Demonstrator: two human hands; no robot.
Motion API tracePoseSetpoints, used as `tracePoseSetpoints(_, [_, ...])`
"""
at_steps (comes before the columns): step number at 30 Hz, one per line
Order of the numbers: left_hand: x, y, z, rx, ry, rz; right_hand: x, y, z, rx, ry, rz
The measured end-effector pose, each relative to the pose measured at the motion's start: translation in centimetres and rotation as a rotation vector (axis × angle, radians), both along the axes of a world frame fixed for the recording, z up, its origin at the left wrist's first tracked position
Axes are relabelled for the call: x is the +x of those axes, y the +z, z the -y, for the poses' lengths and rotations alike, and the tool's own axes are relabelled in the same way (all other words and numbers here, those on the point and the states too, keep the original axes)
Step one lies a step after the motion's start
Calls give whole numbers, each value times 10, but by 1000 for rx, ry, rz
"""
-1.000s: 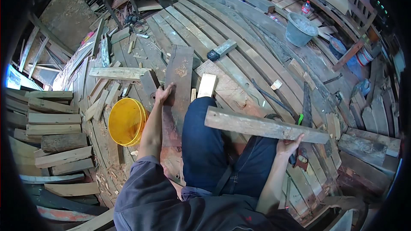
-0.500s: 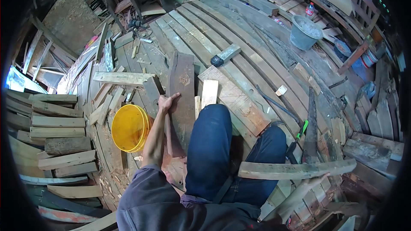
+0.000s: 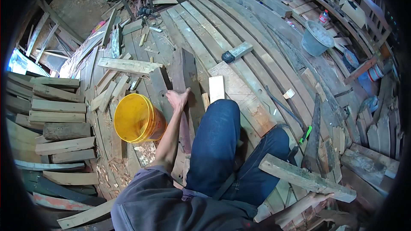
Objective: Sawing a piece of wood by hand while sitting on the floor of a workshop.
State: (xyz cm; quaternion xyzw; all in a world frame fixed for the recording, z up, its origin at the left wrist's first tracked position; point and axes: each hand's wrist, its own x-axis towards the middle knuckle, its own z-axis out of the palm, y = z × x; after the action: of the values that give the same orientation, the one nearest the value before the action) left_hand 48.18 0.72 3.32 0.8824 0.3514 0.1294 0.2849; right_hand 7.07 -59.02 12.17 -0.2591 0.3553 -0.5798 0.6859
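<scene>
A thick dark wooden plank (image 3: 188, 70) stands tilted beside my left knee. My left hand (image 3: 177, 99) is closed on its left edge, thumb along the upper side. Low at the right, my right hand (image 3: 319, 197) grips a shorter weathered wooden beam (image 3: 306, 177) from beneath, close to its right end. The beam slants across in front of my right knee. A small pale wood block (image 3: 216, 87) lies just beyond my left knee, on or against a broad scuffed board (image 3: 246, 102). Left of my left forearm is a yellow bucket (image 3: 133, 117), apart from the hand.
Stacked timber pieces (image 3: 64, 117) line the left side. A black tool with a green part (image 3: 305, 136) and a long curved metal bar (image 3: 284, 108) lie right of my knees. A grey bucket (image 3: 317, 40) stands far right. Wood shavings litter the slatted floor (image 3: 205, 25).
The dark plank has tipped toward its edge in my left hand. My right hand has lowered the beam's right end, so it slants down to the right. The view has shifted slightly.
</scene>
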Motion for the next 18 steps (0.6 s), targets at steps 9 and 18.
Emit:
tracePoseSetpoints(9, [-18, -1, 3, -9, -94, 76, 31, 13, -10, 1, 92, -34])
tracePoseSetpoints(18, [-36, 12, 42, 54, -347, 338, 68, 37, -27, -35, 120, -59])
